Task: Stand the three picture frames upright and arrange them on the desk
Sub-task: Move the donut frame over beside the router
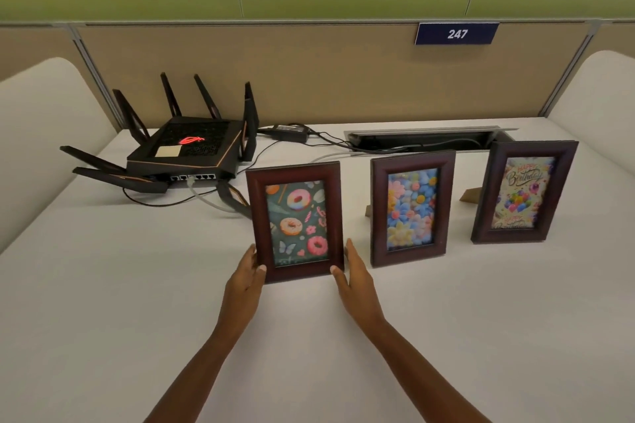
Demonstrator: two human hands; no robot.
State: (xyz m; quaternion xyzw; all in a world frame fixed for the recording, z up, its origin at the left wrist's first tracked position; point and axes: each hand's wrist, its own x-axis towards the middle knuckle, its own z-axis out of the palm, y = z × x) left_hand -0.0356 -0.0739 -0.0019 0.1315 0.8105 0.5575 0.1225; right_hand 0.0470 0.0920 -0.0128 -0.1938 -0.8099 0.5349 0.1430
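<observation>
Three picture frames stand upright in a row on the white desk [137, 285], each dark reddish-brown wood, taller than wide, its picture facing the person. The donut frame [295, 223] is at the left and nearest the person, showing pastries on dark green. The flower frame [412, 208] is in the middle, full of blue, yellow and pink blooms. The birthday frame [524, 192], with balloons and lettering, stands at the right and farthest back. Cardboard props show behind the two right frames.

The left hand [244, 280] and right hand [357, 278] lie flat against the donut frame's lower side edges, fingers straight and thumb tips on its front bottom corners.

Narrow gaps of bare desk separate the frames. Wide bare desk lies in front and to the left front. A black router [185, 148] with antennas sits behind the donut frame, one antenna just beside the frame's left edge. A cable slot [429, 137] runs along the back, under the tan partition [309, 72].
</observation>
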